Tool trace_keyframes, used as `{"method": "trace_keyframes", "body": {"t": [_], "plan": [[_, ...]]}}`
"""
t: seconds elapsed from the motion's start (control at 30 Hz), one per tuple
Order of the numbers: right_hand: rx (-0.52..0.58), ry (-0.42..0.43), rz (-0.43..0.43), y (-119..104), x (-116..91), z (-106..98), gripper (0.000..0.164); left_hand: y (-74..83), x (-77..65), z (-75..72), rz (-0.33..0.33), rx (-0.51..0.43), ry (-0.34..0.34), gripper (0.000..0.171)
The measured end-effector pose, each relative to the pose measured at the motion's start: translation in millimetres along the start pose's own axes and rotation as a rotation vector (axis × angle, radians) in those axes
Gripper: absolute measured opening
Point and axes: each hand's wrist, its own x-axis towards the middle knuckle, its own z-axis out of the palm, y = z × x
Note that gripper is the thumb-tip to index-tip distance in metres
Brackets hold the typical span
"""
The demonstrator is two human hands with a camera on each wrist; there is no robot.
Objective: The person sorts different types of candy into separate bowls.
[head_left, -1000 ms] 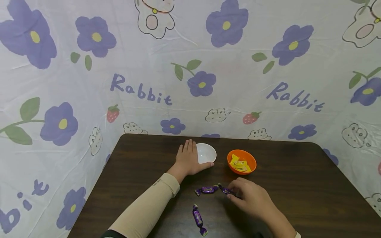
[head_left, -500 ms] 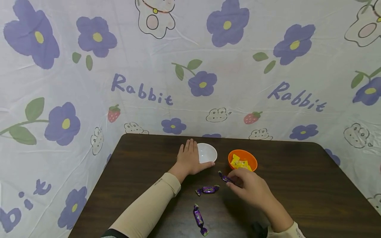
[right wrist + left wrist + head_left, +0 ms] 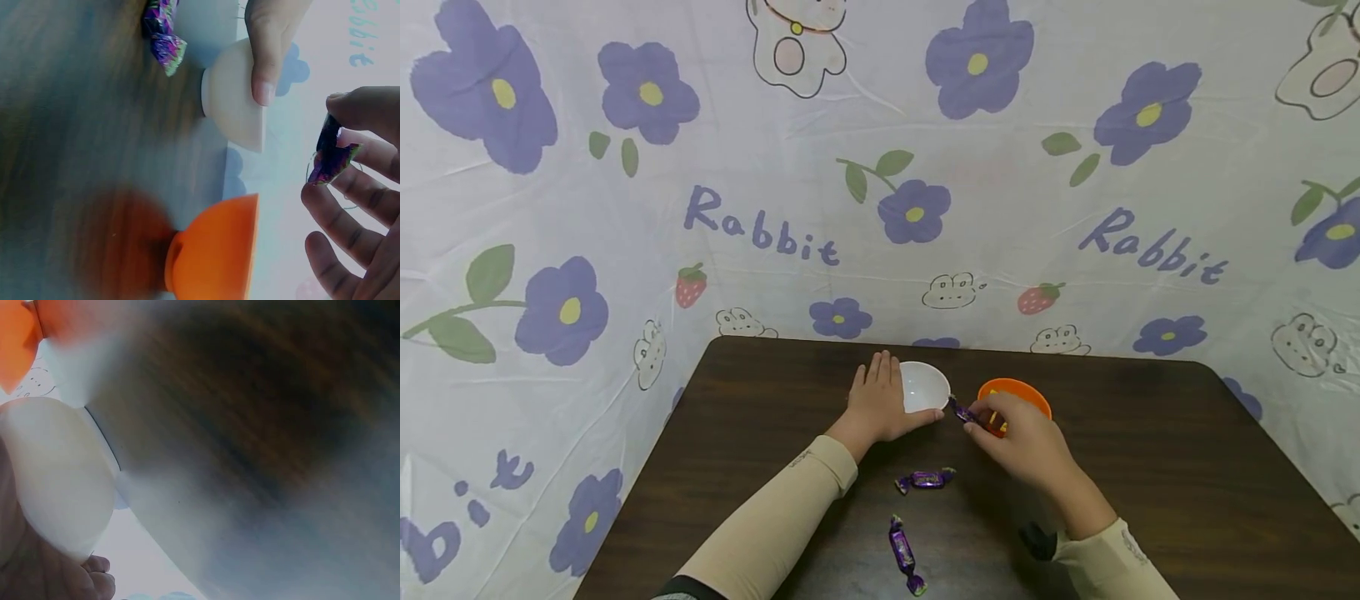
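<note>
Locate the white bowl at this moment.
In the head view, the white bowl stands near the far edge of the table, left of the orange bowl, with the person's left hand against its left side.

The head view looks forward and down from above, table (image 3: 760, 400) in the lower half, cloth (image 3: 775, 142) above. The left wrist view sits close to the white bowl (image 3: 62, 469) at its left edge. The right wrist view, near too (turned sideways, table at left), shares that bowl and the orange bowl (image 3: 215, 253), lower centre, with the head view.
</note>
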Motion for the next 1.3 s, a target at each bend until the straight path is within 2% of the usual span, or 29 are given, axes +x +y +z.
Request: {"method": "trace_keyframes", "body": {"t": [0.27, 0.4, 0.63, 0.77, 1.03, 1.3], "plan": [[0.018, 0.016, -0.019, -4.9, 24.3, 7.4, 0.016, 0.4, -3.9, -1.5, -0.001, 0.009, 0.003, 0.13], [0.038, -0.004, 0.014, -6.1, 39.9, 13.2, 0.017, 1.7, -6.5, -2.7, 0.004, 0.005, 0.014, 0.129], [0.032, -0.025, 0.078, -5.7, 60.4, 22.0, 0.023, 3.0, -4.5, -1.4, -0.003, 0.013, -0.02, 0.13], [0.017, -0.035, 0.105, -6.1, 67.3, 26.0, 0.024, 3.5, -3.9, 0.5, 0.002, 0.004, -0.028, 0.13], [0.019, -0.044, 0.118, -11.3, 79.4, 29.6, 0.028, 3.6, -8.6, -3.4, 0.009, 0.02, 0.018, 0.129], [0.021, -0.044, 0.103, -12.1, 78.6, 27.5, 0.03, 1.9, -5.9, -4.7, 0.002, 0.006, 0.009, 0.13]]}}
